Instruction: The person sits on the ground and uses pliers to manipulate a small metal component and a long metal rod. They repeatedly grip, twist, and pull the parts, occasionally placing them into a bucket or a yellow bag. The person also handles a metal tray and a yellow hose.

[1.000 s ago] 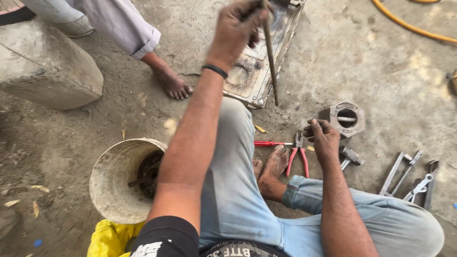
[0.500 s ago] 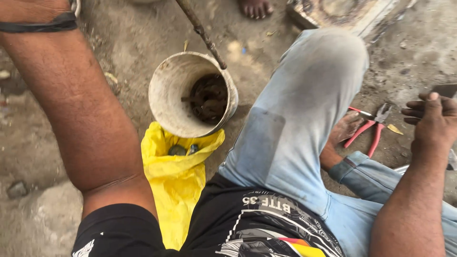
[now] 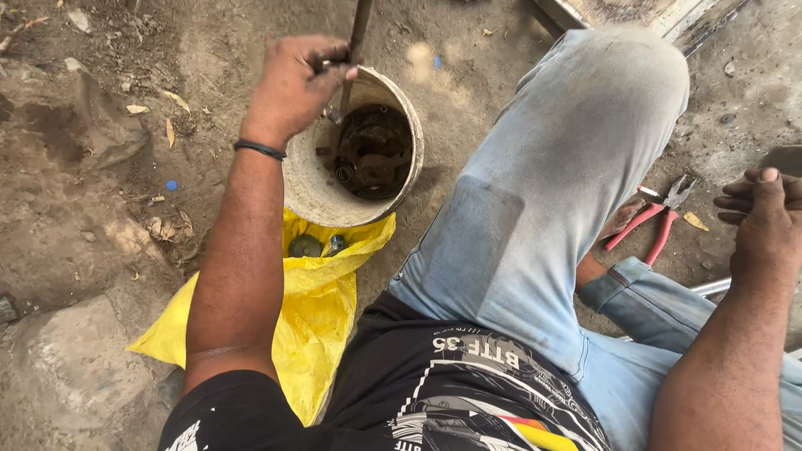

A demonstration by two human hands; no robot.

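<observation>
My left hand grips a thin dark metal rod and holds it over a dirty whitish bucket. The rod's lower end dips toward dark greasy parts inside the bucket. A black band circles that wrist. My right hand rests at the right edge, fingers curled on a dark metal piece that is mostly cut off. I cannot tell how firmly it is held. My bent knee in light blue jeans rises between both hands.
A yellow plastic bag with two small dark round items lies under the bucket's near side. Red-handled pliers lie on the dirt by my foot. A grey stone sits at lower left. A metal frame edge shows at top right.
My view has swung left and down from the metal casing to the bucket. My left hand has carried the rod over and lowered it into the bucket. My right hand stays near the pliers.
</observation>
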